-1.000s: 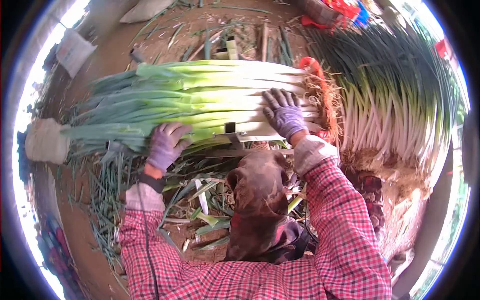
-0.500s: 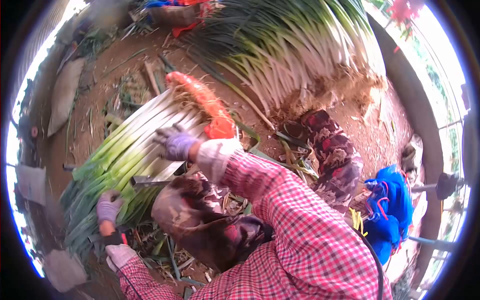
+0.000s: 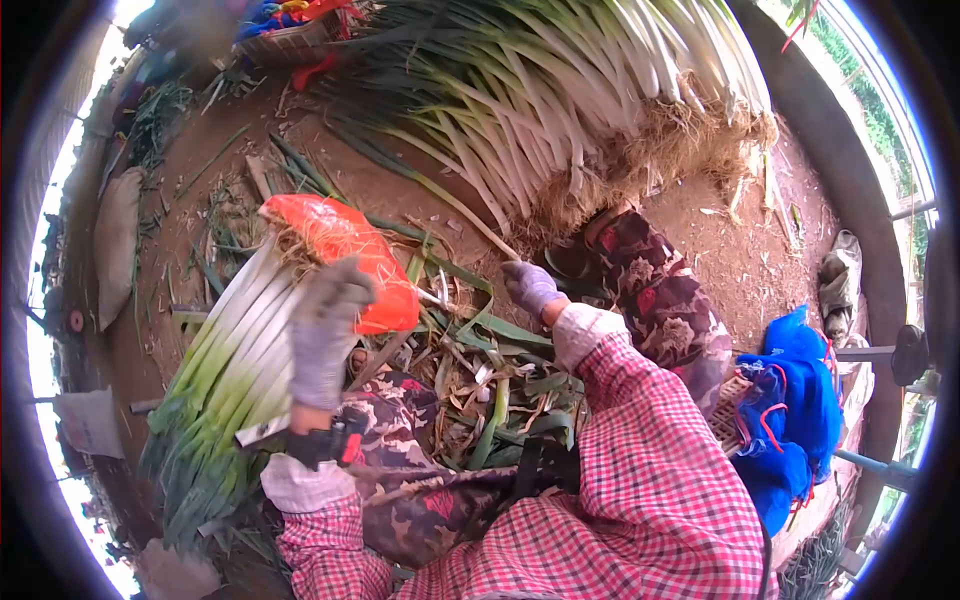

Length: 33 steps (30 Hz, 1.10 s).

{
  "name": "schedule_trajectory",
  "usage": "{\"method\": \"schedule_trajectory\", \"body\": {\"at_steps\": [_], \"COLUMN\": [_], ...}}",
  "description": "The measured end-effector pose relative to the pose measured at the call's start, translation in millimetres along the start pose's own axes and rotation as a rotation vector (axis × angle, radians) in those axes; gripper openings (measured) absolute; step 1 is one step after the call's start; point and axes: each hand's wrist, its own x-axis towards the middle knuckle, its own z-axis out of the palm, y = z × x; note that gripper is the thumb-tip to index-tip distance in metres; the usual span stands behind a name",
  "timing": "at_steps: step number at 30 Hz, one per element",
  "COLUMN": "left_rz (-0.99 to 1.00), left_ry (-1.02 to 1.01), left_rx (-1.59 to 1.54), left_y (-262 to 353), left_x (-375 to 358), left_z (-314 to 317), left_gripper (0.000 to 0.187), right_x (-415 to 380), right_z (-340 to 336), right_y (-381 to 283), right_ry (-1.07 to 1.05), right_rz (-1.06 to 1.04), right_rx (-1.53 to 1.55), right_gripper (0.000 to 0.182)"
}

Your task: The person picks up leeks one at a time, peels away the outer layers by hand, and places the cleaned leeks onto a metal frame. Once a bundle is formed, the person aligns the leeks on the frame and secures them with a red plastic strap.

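Note:
A bundle of long green onions (image 3: 225, 335) lies at the left, white stalks up and leaves toward the lower left. Orange plastic sheeting (image 3: 340, 245) sits by its root end. My left hand (image 3: 335, 315), in a grey-purple glove and smeared by motion, is over the right side of the bundle beside the sheeting; its fingers cannot be made out clearly. My gloved right hand (image 3: 532, 287) is closed around the white lower end of a single green onion (image 3: 455, 203), which lies slanting on the ground in front of the big pile.
A big pile of green onions (image 3: 600, 90) spreads across the top, roots facing me. A metal bar (image 3: 262, 432) is by the bundle. Leaf scraps (image 3: 490, 400) litter the ground between my legs. Blue mesh bags (image 3: 790, 420) are at the right, and a basket (image 3: 290, 42) at the upper left.
My right hand has left the bundle and moved right to the single green onion's end. My left hand has risen from the leaves toward the orange sheeting. The camera view has shifted slightly.

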Motion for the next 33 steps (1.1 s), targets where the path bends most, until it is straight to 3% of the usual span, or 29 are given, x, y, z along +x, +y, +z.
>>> {"method": "schedule_trajectory", "body": {"at_steps": [1,2,4,5,6,8,14,19,20,22,24,27,28,30,31,32,33], "left_rz": [-0.088,-0.3,-0.242,-0.111,-0.149,-0.009,0.039,0.089,0.11,0.15,0.126,0.086,0.085,0.048,-0.033,0.043,-0.306], "left_ry": [-0.107,-0.187,-0.412,-0.435,-0.464,-0.619,-0.593,-0.642,-0.639,-0.629,-0.664,-0.736,-0.755,-0.756,-0.765,-0.65,-0.609], "left_rx": [0.005,-0.273,0.365,0.533,0.507,0.734,0.816,0.815,0.812,0.811,0.859,0.852,0.859,0.919,0.907,0.915,0.386], "left_y": [-22.7,-40.8,-39.7,-31.7,-36.7,-36.6,-41.3,-49.1,-49.8,-52.3,-53.9,-70.9,-75.2,-85.7,-87.6,-89.6,-112.6], "left_x": [11.0,16.9,18.4,22.5,21.0,32.6,42.0,44.9,44.3,43.4,38.7,29.1,26.5,23.6,24.1,19.7,25.5], "left_z": [13.5,23.8,37.9,42.6,43.3,38.8,38.5,46.0,48.6,53.5,56.7,57.4,57.7,61.9,65.6,70.3,78.1], "left_gripper": [0.026,0.027,0.033,0.028,0.029,0.029,0.03,0.031,0.032,0.032,0.031,0.043,0.047,0.052,0.054,0.049,0.048], "right_x": [16.0,33.6,79.3,105.3,127.5,164.8,204.1,128.3,105.3,54.1,10.4,-31.5,-49.2,-61.8,-73.2,-89.9,-114.3], "right_z": [3.2,8.6,19.9,19.1,25.7,43.7,61.6,56.3,73.5,78.5,75.3,57.3,40.7,13.2,1.6,-23.6,-63.4], "right_y": [6.9,14.7,23.9,21.3,24.5,31.7,34.4,-11.1,4.5,-4.7,-7.3,-13.3,-20.1,-9.1,-8.5,-27.0,-62.6], "right_ry": [-0.021,-0.009,0.033,-0.076,-0.01,0.118,0.002,-0.234,-0.277,-0.295,-0.259,-0.259,-0.24,0.092,-0.113,-0.319,-0.404], "right_rz": [0.052,0.059,0.064,0.137,0.179,0.261,0.378,0.336,0.255,0.303,0.327,0.388,0.274,-0.574,-0.145,0.351,0.399], "right_rx": [-0.03,-0.075,-0.15,-0.216,-0.236,-0.28,-0.409,-0.383,-0.331,-0.155,0.151,0.891,1.035,0.307,0.972,1.587,1.576], "right_gripper": [0.036,0.039,0.047,0.052,0.05,0.047,0.038,0.023,0.031,0.037,0.031,0.026,0.023,0.022,0.022,0.023,0.025]}}
